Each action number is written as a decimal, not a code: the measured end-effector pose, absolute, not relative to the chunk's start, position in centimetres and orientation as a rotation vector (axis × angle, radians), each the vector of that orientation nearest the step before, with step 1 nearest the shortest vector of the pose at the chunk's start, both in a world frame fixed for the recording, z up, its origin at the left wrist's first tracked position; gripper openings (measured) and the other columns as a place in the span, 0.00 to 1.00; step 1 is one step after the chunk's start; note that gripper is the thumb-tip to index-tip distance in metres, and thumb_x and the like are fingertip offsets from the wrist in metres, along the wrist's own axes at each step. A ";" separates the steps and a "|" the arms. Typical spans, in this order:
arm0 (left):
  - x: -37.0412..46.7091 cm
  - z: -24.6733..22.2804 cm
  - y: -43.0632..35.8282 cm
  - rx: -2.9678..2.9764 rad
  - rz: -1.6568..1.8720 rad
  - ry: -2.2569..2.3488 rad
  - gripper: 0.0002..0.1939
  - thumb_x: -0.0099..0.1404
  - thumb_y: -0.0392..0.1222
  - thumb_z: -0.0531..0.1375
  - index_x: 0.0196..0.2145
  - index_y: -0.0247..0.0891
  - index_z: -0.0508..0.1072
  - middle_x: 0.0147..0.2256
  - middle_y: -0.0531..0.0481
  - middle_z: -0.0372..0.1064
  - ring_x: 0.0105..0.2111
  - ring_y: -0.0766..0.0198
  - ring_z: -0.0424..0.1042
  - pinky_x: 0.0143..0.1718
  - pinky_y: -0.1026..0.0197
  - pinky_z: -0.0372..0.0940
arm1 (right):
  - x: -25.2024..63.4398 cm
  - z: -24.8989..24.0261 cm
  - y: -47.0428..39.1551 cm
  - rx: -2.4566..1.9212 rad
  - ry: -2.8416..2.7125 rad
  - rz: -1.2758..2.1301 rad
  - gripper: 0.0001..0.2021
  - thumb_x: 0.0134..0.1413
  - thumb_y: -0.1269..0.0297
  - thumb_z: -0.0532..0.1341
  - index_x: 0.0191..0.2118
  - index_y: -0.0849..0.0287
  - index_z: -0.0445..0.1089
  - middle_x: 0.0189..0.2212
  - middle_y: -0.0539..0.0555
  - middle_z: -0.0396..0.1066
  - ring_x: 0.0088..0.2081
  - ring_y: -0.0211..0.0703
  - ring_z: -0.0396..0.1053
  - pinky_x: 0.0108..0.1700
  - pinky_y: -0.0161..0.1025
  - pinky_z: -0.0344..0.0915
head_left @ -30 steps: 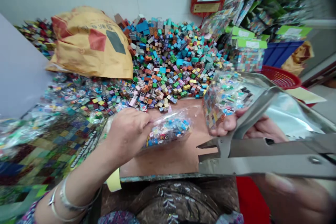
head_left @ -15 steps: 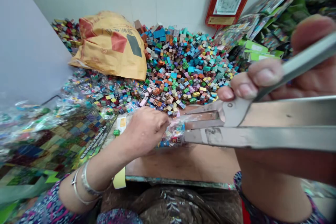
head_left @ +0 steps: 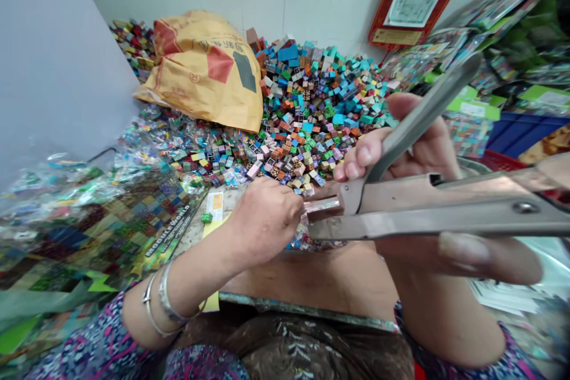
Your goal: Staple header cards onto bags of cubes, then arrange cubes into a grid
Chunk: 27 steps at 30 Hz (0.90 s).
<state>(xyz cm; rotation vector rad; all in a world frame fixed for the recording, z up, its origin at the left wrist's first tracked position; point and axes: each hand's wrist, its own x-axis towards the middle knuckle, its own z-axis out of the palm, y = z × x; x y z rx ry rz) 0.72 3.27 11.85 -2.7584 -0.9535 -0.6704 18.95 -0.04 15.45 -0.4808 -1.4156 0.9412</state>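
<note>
My right hand grips a grey metal plier stapler, with fingers on its upper lever and the thumb below. The stapler's narrow jaws point left, just beside my left hand. That hand is closed, knuckles up, at a clear plastic bag of small coloured pieces. Fingers and jaws hide most of the bag, including the pinched part. Whether the jaws touch it, I cannot tell.
Behind my hands a large heap of coloured toy blocks reaches the wall, with a yellow sack on it. Printed packages lie left. A calendar hangs above; a blue bin stands right. The brown board is in front.
The view has shifted, so the scene sits further right. The stapler has tilted and more of its body and lever shows. My left hand still grips the bag beside its jaws.
</note>
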 end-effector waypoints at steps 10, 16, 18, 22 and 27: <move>0.2 13.3 2.4 -2.594 -0.620 -0.877 0.12 0.64 0.36 0.53 0.26 0.38 0.74 0.25 0.50 0.74 0.29 0.57 0.70 0.46 0.48 0.61 | 18.4 15.0 0.3 -0.491 -1.438 1.049 0.38 0.37 0.51 0.70 0.57 0.47 0.62 0.40 0.52 0.63 0.40 0.46 0.65 0.45 0.46 0.70; -0.1 13.3 3.4 -2.609 -0.606 -0.854 0.11 0.64 0.36 0.55 0.27 0.38 0.74 0.25 0.51 0.74 0.29 0.61 0.71 0.45 0.52 0.60 | 17.4 14.9 0.8 -0.531 -1.360 1.092 0.35 0.35 0.48 0.70 0.53 0.48 0.65 0.38 0.51 0.62 0.38 0.44 0.64 0.39 0.44 0.70; -0.1 13.1 3.6 -2.631 -0.618 -0.850 0.11 0.65 0.36 0.54 0.27 0.38 0.73 0.24 0.51 0.74 0.28 0.61 0.71 0.44 0.53 0.61 | 17.2 14.8 1.0 -0.534 -1.369 1.114 0.36 0.36 0.49 0.70 0.55 0.47 0.63 0.38 0.50 0.62 0.37 0.43 0.64 0.38 0.42 0.69; 0.0 13.0 3.8 -2.641 -0.622 -0.813 0.12 0.65 0.34 0.53 0.26 0.37 0.72 0.24 0.51 0.73 0.28 0.60 0.72 0.43 0.54 0.61 | 17.0 14.3 1.8 -0.544 -1.420 1.071 0.36 0.38 0.58 0.70 0.56 0.47 0.60 0.36 0.48 0.64 0.34 0.40 0.64 0.35 0.39 0.68; 0.0 13.1 3.7 -2.579 -0.645 -0.791 0.15 0.67 0.35 0.52 0.24 0.38 0.71 0.21 0.51 0.71 0.26 0.59 0.72 0.42 0.52 0.61 | 16.7 13.9 2.1 -0.615 -1.426 0.935 0.22 0.38 0.70 0.66 0.42 0.53 0.62 0.33 0.47 0.65 0.33 0.37 0.66 0.35 0.38 0.68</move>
